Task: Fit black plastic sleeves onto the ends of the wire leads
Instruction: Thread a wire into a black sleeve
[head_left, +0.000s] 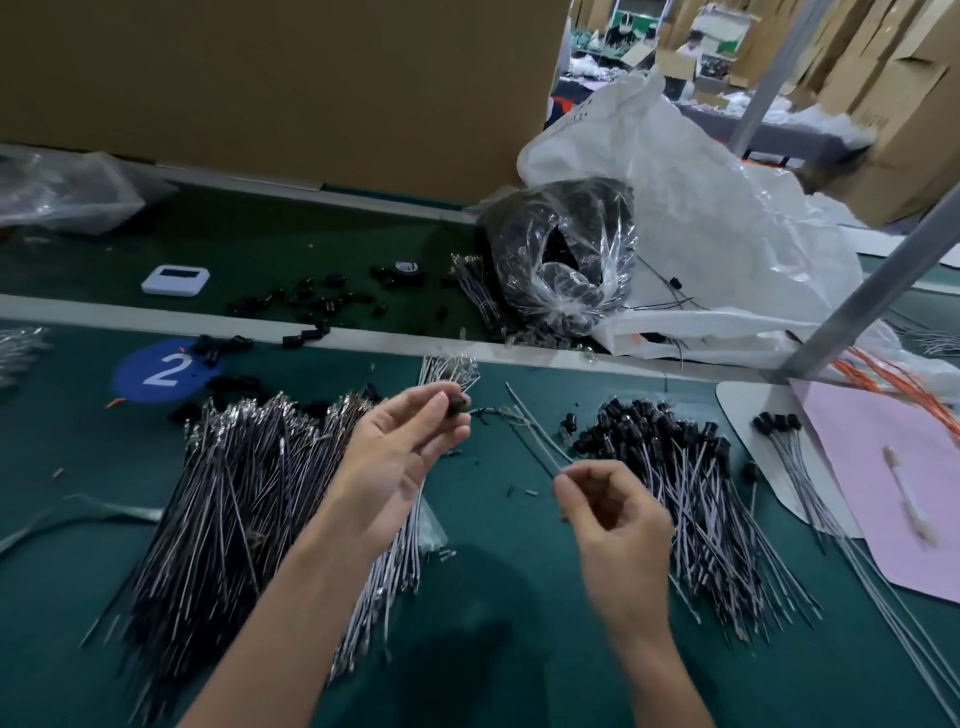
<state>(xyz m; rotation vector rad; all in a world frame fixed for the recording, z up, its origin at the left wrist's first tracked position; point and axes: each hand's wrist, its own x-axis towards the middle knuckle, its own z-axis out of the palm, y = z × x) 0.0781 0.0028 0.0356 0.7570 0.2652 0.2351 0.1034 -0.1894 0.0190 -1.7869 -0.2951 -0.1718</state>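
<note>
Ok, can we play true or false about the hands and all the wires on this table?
1. The left hand pinches a black sleeve. True.
2. The right hand holds nothing. False: its fingers pinch thin wire leads.
3. The blue circle on the table has a 2 on it. True.
4. The paper sheet on the right is yellow. False: it is pink.
5. The sleeved pile, whose wires already wear black sleeves, lies left of the hands. False: it lies on the right, and the bare pile lies on the left.
</note>
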